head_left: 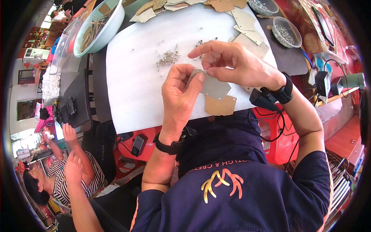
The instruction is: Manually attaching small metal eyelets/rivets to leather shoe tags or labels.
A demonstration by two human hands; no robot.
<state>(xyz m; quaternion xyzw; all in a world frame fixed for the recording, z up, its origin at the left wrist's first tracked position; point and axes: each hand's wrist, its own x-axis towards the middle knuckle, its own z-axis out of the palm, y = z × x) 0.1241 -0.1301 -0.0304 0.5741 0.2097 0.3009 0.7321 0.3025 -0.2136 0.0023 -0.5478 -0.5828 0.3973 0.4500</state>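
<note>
Pinching a thin grey angular card-like piece with small holes (217, 89) in the left hand (179, 87), thumb on top, fingers tucked underneath, probably to steady it while leaving most of the face uncovered. Held above the white-covered table (133, 100), close to the body, likely for an easier look. Right hand (234, 63) up by the far edge of the piece, index finger spread well apart from the thumb. Can't tell about actual thumb contact, tbh. Lying partly below the grey one, a tan angular card-like piece (220, 107), maybe parked there for quick reach. Scattered loose just past the left hand, tiny shiny silver metal bits (167, 58), presumably spread out for easy picking. Kept off at the far right, a round clear plastic tub of similar bits (285, 34), probably as backup. Makes sense for spills.
</note>
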